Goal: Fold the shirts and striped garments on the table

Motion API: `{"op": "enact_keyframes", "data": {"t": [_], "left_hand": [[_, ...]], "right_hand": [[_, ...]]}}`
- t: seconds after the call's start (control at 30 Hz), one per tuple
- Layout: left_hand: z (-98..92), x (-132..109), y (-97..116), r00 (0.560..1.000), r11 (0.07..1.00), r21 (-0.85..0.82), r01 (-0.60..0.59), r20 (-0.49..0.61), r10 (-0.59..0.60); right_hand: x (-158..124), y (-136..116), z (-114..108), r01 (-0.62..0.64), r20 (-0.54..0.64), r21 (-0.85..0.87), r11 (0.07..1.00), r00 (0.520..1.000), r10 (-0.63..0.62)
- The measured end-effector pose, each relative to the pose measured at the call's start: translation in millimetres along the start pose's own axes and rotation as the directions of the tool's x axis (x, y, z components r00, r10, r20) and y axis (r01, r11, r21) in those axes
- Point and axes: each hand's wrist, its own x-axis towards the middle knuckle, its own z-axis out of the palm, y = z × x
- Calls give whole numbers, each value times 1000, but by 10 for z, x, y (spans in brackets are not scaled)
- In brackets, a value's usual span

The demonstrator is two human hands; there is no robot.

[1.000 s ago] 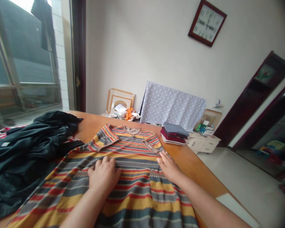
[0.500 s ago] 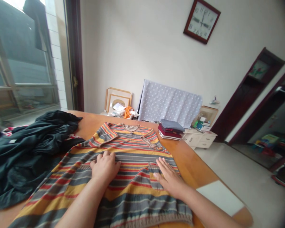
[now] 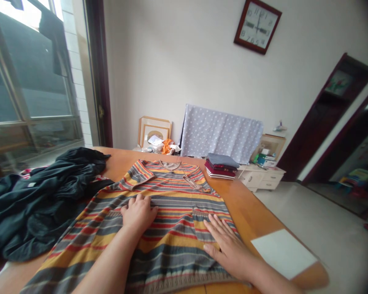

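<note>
Sliding down the shirt toward its hem, the right hand point(image 3: 230, 247) is now lying lower on the striped shirt point(image 3: 174, 206), its fingers resting over the front pocket point(image 3: 200, 229) and its thumb pointing in just below. Half a second ago it was sitting a little higher on that same pocket. The left hand point(image 3: 138, 214) is keeping to nearly the same spot on the chest, resting while the other is moving. More of the gathered hem point(image 3: 187, 281) is showing than a second ago, so the front is lying stretched out between collar and hem, with soft folds still running across its lower part.

Neither hand is visibly pinching cloth: the right is spreading its fingers wide and flat, and the left is bending its fingers slightly, with its thumb standing apart. The shirt is lying front up on the wooden table point(image 3: 251, 208), its collar facing away from the person. Dark clothes point(image 3: 55, 200) are heaping up just beside it on the left, a folded stack point(image 3: 222, 168) is sitting near its far right sleeve, and a white sheet point(image 3: 285, 253) is lying to the right, coming into fuller view.
</note>
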Motion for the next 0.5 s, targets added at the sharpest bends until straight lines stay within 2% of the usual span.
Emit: {"op": "enact_keyframes", "data": {"t": [0.13, 0.27, 0.37, 0.5], "left_hand": [[84, 36, -38, 999, 1000, -5, -17, -32, 16], [96, 33, -44, 999, 1000, -12, -21, -42, 21], [83, 24, -29, 999, 1000, -13, -13, -44, 12], [86, 15, -12, 999, 1000, -6, 15, -43, -15]], "right_hand": [[-90, -2, -53, -17, 64, -8, 1000, 998, 17], [-40, -10, -159, -28, 110, 35, 999, 994, 24], [139, -56, -282, 43, 67, 93, 995, 997, -50], [530, -195, -405, 180, -39, 197, 964, 984, -176]]}}
